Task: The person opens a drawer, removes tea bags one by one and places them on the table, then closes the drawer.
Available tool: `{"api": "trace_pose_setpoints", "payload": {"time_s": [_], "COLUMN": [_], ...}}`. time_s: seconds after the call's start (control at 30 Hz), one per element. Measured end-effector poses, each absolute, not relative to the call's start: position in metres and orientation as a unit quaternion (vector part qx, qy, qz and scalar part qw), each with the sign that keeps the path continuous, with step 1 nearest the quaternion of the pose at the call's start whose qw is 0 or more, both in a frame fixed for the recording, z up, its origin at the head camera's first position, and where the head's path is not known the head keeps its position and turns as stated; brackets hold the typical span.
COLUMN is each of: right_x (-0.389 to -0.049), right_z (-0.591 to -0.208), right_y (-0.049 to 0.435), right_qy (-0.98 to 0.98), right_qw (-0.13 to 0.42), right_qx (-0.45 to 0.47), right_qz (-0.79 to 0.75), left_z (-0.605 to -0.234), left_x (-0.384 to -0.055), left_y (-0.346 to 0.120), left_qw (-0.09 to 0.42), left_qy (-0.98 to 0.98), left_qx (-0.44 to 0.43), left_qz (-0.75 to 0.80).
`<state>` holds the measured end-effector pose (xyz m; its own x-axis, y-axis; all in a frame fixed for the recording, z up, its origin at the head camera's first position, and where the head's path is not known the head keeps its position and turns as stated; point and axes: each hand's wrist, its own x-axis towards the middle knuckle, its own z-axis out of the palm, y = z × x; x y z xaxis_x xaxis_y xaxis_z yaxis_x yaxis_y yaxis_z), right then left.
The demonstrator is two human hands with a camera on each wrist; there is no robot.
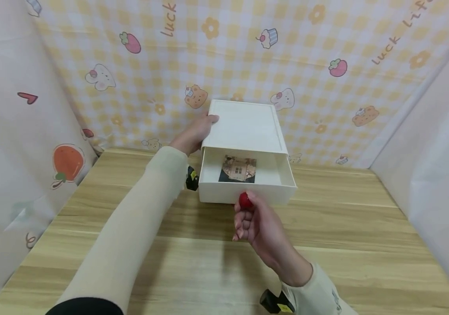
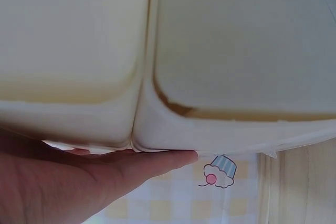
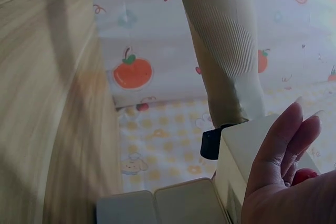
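A white drawer box (image 1: 244, 124) stands near the back of the wooden table. Its drawer (image 1: 283, 191) is pulled partly out toward me, and a dark, flowered square packet (image 1: 238, 169) lies inside. My left hand (image 1: 195, 132) grips the box's left side, thumb over its top edge; the other fingers are mostly hidden. In the left wrist view, that hand (image 2: 105, 177) lies along the white wall. My right hand (image 1: 261, 227) pinches the round red knob (image 1: 245, 200) on the drawer front between thumb and forefinger. Close by the knob in the right wrist view are raised fingers (image 3: 283, 145).
Behind the box hangs a yellow checked cloth (image 1: 161, 87) with printed cakes and bears. White cloth walls stand at the left (image 1: 8, 131) and right (image 1: 436, 131). The wooden table (image 1: 366, 245) spreads out on both sides of the box and in front.
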<state>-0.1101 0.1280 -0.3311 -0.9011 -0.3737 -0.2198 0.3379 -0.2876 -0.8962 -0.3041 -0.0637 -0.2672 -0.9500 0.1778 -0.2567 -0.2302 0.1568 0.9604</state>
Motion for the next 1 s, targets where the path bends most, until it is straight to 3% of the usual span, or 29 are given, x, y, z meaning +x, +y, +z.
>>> {"api": "trace_pose_setpoints", "payload": {"time_s": [0.8, 1.0], "right_x": [-0.092, -0.094], "right_z": [-0.339, -0.34], "right_y": [0.139, 0.143], "right_qy": [0.541, 0.553], "right_qw": [0.263, 0.29], "right_qx": [-0.072, -0.123], "right_qz": [-0.795, -0.772], "left_z": [-0.269, -0.269], "left_x": [-0.307, -0.305], "left_y": [-0.063, -0.064], "left_qw": [0.158, 0.157], "left_qy": [0.758, 0.755], "left_qx": [-0.008, -0.007], "left_qz": [0.632, 0.637]}}
